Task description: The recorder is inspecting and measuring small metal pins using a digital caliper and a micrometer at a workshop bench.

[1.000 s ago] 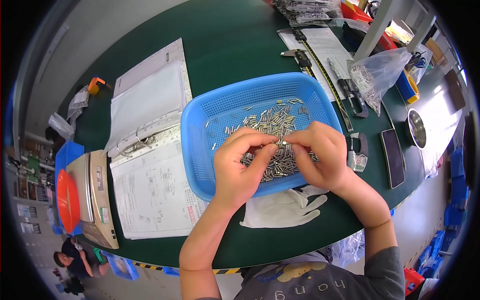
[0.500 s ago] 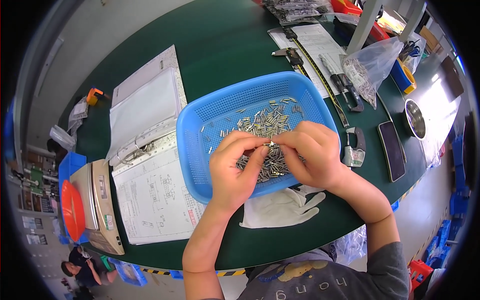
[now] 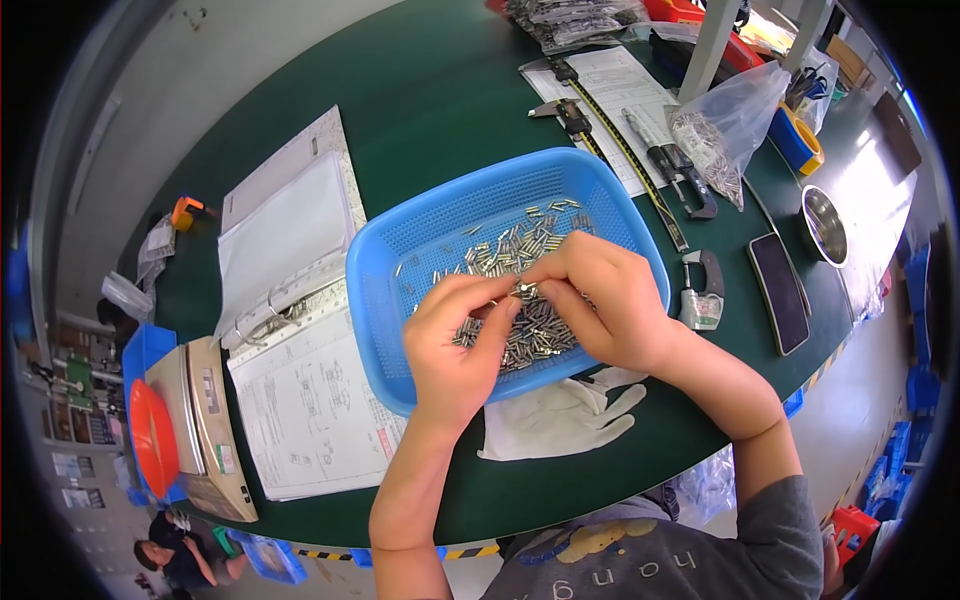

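A blue perforated plastic basket (image 3: 372, 310) holds a heap of small cylindrical metal pins (image 3: 535, 335), some with a yellowish shine. Over the heap, the fingertips of both my hands meet at a small shiny metal pin (image 3: 521, 288). My left hand (image 3: 447, 340) pinches at it between thumb and forefinger. From the other side, my right hand (image 3: 612, 305) does likewise with its fingers curled. Fingertips hide part of the piece, so its full shape cannot be made out. A white cloth glove (image 3: 555, 420) lies at the basket's near side.
An open ring binder (image 3: 300, 310) with drawings lies left, beside a scale (image 3: 215, 430) and an orange-red tray (image 3: 152, 438). To the right are a micrometer (image 3: 702, 290), a phone (image 3: 778, 293), a metal bowl (image 3: 824, 226) and a bag of pins (image 3: 715, 140). Calipers (image 3: 572, 118) rest on papers beyond.
The whole view has shifted slightly. Both hands stay together over the basket, still pinching, with the fingers slightly rearranged around the small piece.
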The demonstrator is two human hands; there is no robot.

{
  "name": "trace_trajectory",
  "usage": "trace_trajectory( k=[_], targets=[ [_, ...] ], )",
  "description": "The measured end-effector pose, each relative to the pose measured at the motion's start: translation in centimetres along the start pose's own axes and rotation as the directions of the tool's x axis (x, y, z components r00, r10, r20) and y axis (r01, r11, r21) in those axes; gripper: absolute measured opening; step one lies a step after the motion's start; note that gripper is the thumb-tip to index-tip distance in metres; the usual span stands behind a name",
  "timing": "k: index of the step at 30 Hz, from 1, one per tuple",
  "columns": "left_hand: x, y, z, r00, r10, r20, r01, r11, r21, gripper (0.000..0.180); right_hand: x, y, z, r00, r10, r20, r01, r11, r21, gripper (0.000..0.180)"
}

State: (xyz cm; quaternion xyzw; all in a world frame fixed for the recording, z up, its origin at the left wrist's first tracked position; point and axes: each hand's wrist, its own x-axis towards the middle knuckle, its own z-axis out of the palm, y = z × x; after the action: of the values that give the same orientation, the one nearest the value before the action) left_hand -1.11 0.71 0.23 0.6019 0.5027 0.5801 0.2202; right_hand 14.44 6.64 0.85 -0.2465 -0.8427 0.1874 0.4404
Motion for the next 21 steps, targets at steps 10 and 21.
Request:
trace_trajectory(
  k=[10,21],
  targets=[
    [-0.29,0.03,-0.35,0.997,-0.071,-0.016,0.067,0.982,-0.178,0.014,-0.19,0.28,-0.13,1.0,0.005,-0.017,-0.004,0.995,0.095,0.009],
    [-0.62,0.15,-0.32,0.998,-0.051,-0.043,0.043,0.986,-0.163,0.015,-0.12,0.09,-0.31,0.987,-0.117,-0.111,0.125,0.99,0.069,0.015]
  ],
)
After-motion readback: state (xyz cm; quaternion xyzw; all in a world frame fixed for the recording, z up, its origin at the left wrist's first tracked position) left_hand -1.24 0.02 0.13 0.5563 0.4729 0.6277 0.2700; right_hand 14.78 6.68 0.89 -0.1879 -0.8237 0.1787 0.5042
